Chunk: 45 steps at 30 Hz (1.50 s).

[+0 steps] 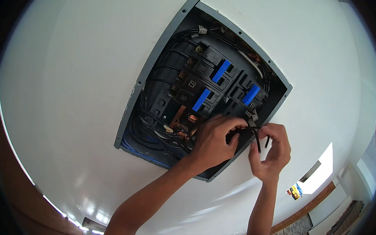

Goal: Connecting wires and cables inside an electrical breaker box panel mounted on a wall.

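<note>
An open grey electrical panel box (159, 45), tilted in the view, is set in a white wall. Black circuit breakers with blue switch levers (220, 71) are mounted inside. My left hand (215, 137) reaches into its lower right part, fingers curled on a black wire; the exact grip is partly hidden. Just outside the right rim, my right hand (275, 151) bends its fingers around the same run of black wire (257, 140). Two dark wire ends hang between its thumb and fingers.
Several black wires (147, 128) bunch along the box's left side and lower corner. Copper-coloured bars (178, 117) show beside my left hand. A white wire (250, 61) runs at the upper right. Screw holes dot the metal rim. A yellow and blue item (295, 192) appears at lower right.
</note>
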### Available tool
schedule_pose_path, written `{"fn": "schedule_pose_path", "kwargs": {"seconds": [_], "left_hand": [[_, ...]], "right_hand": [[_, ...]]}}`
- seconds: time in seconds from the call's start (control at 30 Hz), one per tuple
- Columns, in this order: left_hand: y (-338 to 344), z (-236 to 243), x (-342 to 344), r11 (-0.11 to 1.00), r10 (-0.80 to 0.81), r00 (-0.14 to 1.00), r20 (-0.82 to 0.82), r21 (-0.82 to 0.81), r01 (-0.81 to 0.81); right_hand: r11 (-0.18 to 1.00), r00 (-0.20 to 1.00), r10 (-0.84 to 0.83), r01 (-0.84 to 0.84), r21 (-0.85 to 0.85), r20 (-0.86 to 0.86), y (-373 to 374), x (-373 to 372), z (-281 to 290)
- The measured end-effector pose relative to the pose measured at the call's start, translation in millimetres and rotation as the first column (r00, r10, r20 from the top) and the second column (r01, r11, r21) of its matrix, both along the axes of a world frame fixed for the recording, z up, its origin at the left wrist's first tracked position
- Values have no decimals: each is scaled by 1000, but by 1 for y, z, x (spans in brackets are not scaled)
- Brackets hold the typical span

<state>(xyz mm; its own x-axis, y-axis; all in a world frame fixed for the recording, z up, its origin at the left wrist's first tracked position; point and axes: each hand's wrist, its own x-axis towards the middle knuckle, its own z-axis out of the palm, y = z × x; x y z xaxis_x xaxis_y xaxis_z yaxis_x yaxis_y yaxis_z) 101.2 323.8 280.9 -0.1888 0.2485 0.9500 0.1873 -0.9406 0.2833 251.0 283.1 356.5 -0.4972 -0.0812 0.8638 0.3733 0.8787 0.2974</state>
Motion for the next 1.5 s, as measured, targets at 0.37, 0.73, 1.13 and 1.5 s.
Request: {"fn": "schedule_pose_path", "kwargs": {"seconds": [0.37, 0.73, 1.13, 1.5], "left_hand": [[-2, 0, 1, 991, -113, 991, 66, 84, 108], [-6, 3, -1, 944, -263, 955, 136, -166, 284], [-77, -70, -37, 897, -282, 951, -124, 317, 307], [-103, -120, -63, 965, 57, 982, 182, -261, -8]], "right_hand": [[970, 1000, 3, 2, 244, -20, -6, -4, -42], [955, 980, -111, 152, 256, -166, 7, 3, -22], [957, 962, 64, 17, 290, -267, 46, -15, -24], [971, 958, 72, -4, 240, -278, 40, -17, -25]]}}
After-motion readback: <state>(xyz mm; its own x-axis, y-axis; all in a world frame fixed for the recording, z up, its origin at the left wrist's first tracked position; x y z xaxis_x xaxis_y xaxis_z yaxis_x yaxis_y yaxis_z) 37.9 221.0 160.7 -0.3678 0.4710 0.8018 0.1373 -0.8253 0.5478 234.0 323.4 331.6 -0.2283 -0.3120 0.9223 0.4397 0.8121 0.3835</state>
